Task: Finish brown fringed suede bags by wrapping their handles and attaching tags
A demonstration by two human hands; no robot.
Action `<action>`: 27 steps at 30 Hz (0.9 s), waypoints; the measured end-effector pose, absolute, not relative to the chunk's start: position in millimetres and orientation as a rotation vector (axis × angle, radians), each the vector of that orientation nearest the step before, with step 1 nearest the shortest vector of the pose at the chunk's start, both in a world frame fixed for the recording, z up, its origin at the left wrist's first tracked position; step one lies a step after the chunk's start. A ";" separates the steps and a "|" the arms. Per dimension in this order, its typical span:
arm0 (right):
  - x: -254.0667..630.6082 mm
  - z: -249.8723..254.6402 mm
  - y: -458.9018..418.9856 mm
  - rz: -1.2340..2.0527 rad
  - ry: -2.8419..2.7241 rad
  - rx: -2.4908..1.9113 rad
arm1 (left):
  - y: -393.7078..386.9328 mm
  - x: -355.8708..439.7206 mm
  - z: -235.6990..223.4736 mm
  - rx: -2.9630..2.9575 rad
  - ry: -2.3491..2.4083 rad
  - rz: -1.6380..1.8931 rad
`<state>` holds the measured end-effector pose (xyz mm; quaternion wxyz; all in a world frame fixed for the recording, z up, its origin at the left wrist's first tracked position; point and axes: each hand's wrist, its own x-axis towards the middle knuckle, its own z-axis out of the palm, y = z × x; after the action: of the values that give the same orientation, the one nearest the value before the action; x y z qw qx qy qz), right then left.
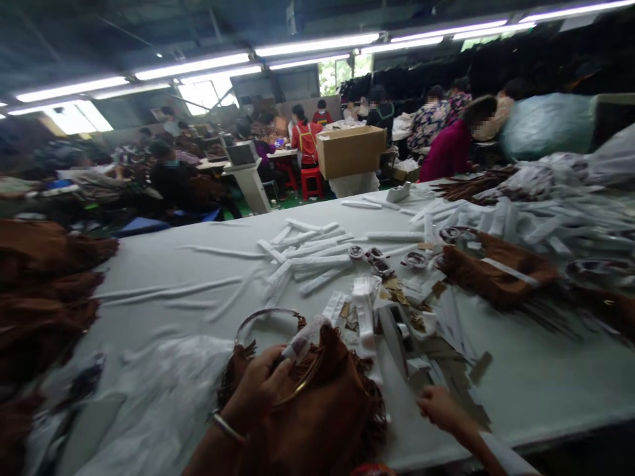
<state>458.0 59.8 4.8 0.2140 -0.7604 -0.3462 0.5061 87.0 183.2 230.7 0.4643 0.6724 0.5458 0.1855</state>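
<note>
A brown fringed handbag (327,396) with round ring handles lies in front of me on the white table. My left hand (265,383), a bangle on its wrist, is closed around a ring handle (262,314) where clear plastic wrapping (310,337) covers part of it. To the right of the bag stands a grey tape dispenser (399,337) with a roll in it. My right hand (441,406) is just off the dispenser's near end, fingers pinched together. Whatever is between those fingertips is too small to make out.
White wrapped strips (317,254) and small coils (380,261) lie across the table (536,370). Cardboard scraps (451,363) surround the dispenser. Another brown bag (501,268) is at right, brown goods (44,284) at left. Crumpled plastic (169,390) sits nearby. People work beyond a large carton (352,152).
</note>
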 end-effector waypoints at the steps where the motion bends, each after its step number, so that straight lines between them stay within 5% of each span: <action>1: 443.8 15.8 66.2 1.506 -0.992 -2.013 | 181.6 86.7 229.8 1.669 1.359 0.465; 10: 279.2 194.5 156.0 1.846 -0.950 -1.028 | 165.8 93.8 209.1 2.008 1.417 0.601; 27: 250.1 156.4 159.0 1.832 -0.809 -1.237 | 151.6 96.4 205.1 2.267 1.537 0.588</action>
<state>250.1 159.0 156.4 0.3839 -0.4853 -0.3172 0.7187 96.4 151.6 205.1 0.1694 0.7974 0.5408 0.2071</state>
